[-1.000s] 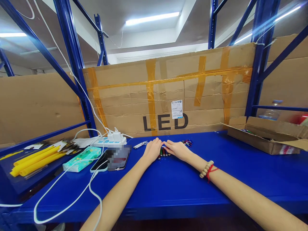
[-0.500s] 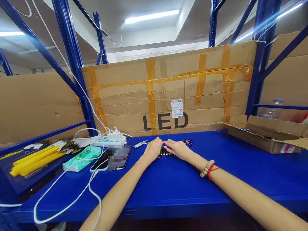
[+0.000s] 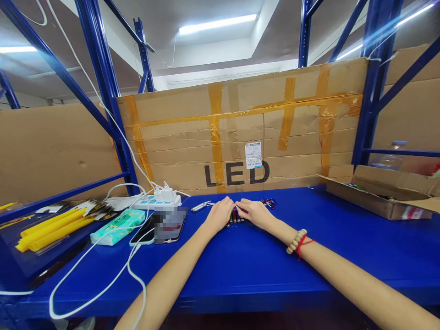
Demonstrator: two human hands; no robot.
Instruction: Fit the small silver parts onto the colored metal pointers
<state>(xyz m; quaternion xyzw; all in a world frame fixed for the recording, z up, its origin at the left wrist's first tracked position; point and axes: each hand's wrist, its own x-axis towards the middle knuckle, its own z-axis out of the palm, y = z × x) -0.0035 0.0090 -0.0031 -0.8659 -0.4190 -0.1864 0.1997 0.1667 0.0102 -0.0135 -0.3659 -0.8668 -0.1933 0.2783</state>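
Note:
Between my two hands, on the blue tabletop [image 3: 220, 270], several small slim metal tubes [image 3: 235, 216] stand or lie side by side; dark, red and green tones show on them. My left hand [image 3: 218, 214] curls against their left side, its fingers bent together. From the right, my right hand [image 3: 256, 213] meets them with fingertips drawn in at their far end. What the fingertips grip is too small to make out. Left of my left hand lie silver tubes [image 3: 200, 206] with thin metal ends. Small shiny red and blue metal pieces [image 3: 269, 203] lie behind my right hand.
At left are a power strip [image 3: 154, 201] with plugs, phones [image 3: 170, 225], a green tissue pack [image 3: 118, 226], yellow tubes [image 3: 53, 228] and a looping white cable [image 3: 52, 298]. An open cardboard box [image 3: 376, 197] stands right. Taped cardboard [image 3: 178, 151] closes the back between blue posts.
My right fingertips have shifted slightly away from my left hand and curled in, so the gap over the tubes is a little wider. My left hand has stayed nearly still.

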